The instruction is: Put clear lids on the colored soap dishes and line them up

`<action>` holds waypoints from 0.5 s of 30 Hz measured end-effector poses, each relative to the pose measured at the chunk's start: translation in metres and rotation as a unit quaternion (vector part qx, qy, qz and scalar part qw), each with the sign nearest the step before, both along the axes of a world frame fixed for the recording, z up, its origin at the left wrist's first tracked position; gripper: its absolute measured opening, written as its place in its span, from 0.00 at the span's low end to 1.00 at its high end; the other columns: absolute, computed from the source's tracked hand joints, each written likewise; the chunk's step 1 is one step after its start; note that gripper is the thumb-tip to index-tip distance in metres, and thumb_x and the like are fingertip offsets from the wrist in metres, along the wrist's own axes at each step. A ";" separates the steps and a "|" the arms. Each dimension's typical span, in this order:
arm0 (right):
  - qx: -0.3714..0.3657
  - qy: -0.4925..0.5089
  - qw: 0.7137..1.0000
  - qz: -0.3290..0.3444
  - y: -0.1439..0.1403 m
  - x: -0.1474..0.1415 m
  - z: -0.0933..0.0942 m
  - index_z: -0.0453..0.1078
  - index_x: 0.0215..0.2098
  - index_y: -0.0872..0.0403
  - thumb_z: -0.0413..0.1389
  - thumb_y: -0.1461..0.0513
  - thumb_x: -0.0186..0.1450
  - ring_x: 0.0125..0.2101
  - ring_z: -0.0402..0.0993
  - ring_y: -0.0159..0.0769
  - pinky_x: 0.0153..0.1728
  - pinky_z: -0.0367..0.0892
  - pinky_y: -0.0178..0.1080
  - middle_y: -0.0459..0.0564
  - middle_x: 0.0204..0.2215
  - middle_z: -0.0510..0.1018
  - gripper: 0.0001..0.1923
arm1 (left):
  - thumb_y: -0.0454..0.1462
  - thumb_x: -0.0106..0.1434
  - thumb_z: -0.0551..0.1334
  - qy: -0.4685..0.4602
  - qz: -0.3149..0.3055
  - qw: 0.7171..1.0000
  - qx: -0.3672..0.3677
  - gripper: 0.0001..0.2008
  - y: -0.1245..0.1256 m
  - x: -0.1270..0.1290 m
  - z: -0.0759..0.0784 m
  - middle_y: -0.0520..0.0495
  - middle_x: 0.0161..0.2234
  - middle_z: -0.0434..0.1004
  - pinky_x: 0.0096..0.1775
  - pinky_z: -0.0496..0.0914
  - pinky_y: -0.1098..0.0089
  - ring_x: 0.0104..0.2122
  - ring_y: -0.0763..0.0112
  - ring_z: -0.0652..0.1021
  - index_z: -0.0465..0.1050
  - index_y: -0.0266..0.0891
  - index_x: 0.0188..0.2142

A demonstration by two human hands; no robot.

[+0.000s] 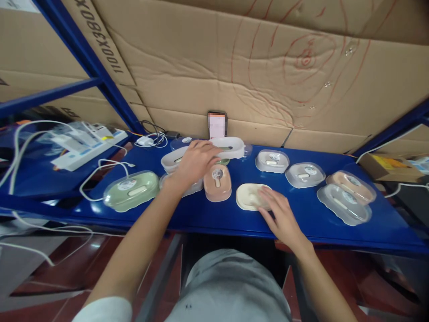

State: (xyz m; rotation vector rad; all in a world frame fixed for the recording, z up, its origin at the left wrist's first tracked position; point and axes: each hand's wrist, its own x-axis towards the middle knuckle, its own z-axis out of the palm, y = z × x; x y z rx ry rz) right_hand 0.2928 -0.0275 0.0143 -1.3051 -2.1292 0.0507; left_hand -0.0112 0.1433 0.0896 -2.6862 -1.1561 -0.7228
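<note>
The left hand reaches far over a white box, fingers loosely curled on it; the right hand lies flat, open, on the near cream box on the shelf; next, seemingly, a firm lift.

Glossy blue painted metal shelf holds smooth oval plastic soap boxes; behind, matt, creased brown cardboard sheets.

counter: deep blue | cream case: plain | green case: pale, clear lid | pink case: salmon | cardboard: brown, red scribbled rings | cables: white
</note>
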 end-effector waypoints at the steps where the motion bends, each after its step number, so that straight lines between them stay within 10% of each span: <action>1: 0.014 0.018 1.000 -0.021 -0.002 0.005 0.000 0.49 0.79 0.38 0.54 0.58 0.78 0.70 0.65 0.55 0.65 0.68 0.61 0.55 0.72 0.66 0.35 | 0.39 0.76 0.61 -0.015 -0.022 1.000 0.013 0.12 -0.017 0.006 0.001 0.42 0.52 0.83 0.61 0.67 0.48 0.58 0.51 0.77 0.79 0.42 0.55; 6: 0.041 0.016 0.998 -0.046 -0.008 0.022 -0.004 0.43 0.80 0.33 0.60 0.56 0.75 0.75 0.53 0.60 0.69 0.62 0.66 0.52 0.79 0.49 0.43 | 0.36 0.79 0.56 -0.021 -0.126 0.991 -0.030 0.14 -0.095 0.050 -0.025 0.42 0.51 0.81 0.58 0.71 0.54 0.54 0.57 0.79 0.77 0.42 0.56; 15: 0.000 -0.047 0.999 -0.021 -0.005 0.034 -0.014 0.64 0.71 0.40 0.55 0.59 0.78 0.69 0.67 0.51 0.66 0.66 0.62 0.49 0.68 0.73 0.25 | 0.34 0.78 0.56 0.015 -0.119 0.993 -0.023 0.12 -0.114 0.081 -0.063 0.41 0.50 0.80 0.54 0.73 0.54 0.53 0.55 0.79 0.74 0.39 0.57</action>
